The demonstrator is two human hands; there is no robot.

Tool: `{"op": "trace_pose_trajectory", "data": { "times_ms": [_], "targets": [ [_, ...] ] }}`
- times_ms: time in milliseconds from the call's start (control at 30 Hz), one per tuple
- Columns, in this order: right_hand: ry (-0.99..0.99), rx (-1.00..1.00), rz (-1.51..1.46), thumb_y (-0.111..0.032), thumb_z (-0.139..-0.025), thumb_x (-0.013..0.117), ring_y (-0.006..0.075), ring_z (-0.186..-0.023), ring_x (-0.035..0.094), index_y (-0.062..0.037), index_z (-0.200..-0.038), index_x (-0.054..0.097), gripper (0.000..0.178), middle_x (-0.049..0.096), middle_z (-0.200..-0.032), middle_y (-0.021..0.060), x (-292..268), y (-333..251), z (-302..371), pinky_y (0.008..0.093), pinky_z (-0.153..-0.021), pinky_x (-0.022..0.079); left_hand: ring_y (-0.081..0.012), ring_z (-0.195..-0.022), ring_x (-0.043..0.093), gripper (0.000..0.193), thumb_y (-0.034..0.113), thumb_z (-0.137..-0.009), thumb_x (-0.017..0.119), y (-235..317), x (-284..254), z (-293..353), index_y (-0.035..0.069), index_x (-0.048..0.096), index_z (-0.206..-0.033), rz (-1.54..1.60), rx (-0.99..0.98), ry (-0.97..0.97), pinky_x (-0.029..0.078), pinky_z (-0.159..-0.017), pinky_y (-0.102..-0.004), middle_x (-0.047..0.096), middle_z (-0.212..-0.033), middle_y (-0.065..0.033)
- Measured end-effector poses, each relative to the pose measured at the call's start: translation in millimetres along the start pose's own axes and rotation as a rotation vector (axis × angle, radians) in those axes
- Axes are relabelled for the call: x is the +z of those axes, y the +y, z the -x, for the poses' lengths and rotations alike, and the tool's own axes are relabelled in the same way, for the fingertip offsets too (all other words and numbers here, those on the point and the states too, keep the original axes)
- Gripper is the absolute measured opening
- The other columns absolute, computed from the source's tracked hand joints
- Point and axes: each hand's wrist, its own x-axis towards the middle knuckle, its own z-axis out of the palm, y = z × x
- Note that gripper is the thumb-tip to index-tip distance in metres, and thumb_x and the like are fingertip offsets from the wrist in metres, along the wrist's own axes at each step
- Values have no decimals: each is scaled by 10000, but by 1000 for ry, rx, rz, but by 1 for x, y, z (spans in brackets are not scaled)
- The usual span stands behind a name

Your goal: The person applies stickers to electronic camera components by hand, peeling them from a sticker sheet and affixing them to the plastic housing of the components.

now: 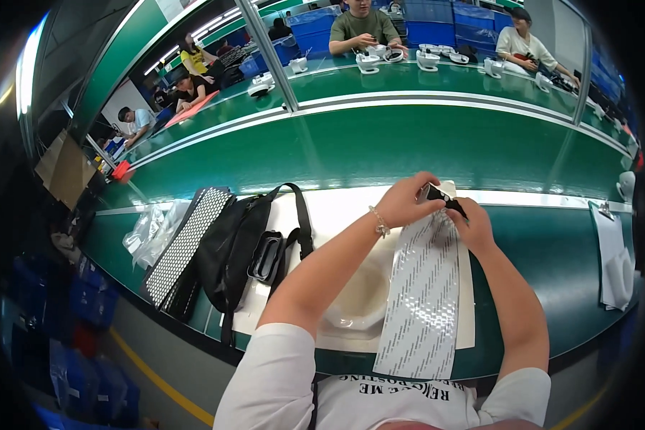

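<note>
A long white sheet (421, 301) with rows of grey printed marks hangs toward me over the near table edge. At its far end, my left hand (414, 201) has its fingers closed on the sheet's curled edge, where a black face shows. My right hand (473, 223) pinches the same end from the other side, around a small black piece (453, 206). Whether that piece is separate from the sheet, I cannot tell. Beneath lies a cream board (466, 315), and a shallow whitish dish (355, 304) sits left of the sheet, partly hidden by my left arm.
Left of my arm lie a black bag (226, 240) with a strap, black sheets with white dots (183, 251) and a clear plastic bag (150, 236). A clipboard (608, 244) is at the right. Beyond the green belt (423, 147), people work among white devices (368, 64).
</note>
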Motion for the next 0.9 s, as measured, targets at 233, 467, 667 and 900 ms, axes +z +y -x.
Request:
{"op": "trace_pose_trajectory", "data": {
  "times_ms": [233, 467, 667, 900],
  "targets": [
    [-17, -7, 12, -263, -820, 596, 285, -716, 573, -34, -950, 569, 265, 584, -816, 126, -4, 2, 0, 334, -617, 441, -162, -658, 519, 404, 361, -764, 661, -1, 4, 4, 70, 552, -1023, 95, -12, -41, 422, -606, -283, 582, -763, -81],
    [-33, 24, 41, -273, -822, 595, 283, -718, 573, -36, -952, 566, 271, 579, -808, 125, -6, 0, -2, 335, -619, 442, -202, -677, 546, 392, 362, -764, 652, 8, -3, 4, 65, 560, -1004, 51, -52, -72, 434, -623, -303, 594, -774, -102],
    [-30, 7, 58, -265, -808, 605, 319, -765, 569, -33, -952, 565, 277, 588, -845, 134, -4, 3, 2, 364, -651, 447, -138, -640, 516, 379, 343, -764, 671, 4, 5, 7, 59, 568, -992, 75, 18, -11, 425, -590, -270, 581, -738, -68],
    [-65, -87, 76, -315, -802, 598, 343, -794, 553, -31, -934, 580, 314, 586, -851, 153, 0, 8, -3, 387, -673, 438, -147, -645, 541, 359, 283, -738, 698, 5, 0, 12, 43, 576, -975, 106, -109, -19, 436, -592, -267, 610, -774, -73]
  ]
}}
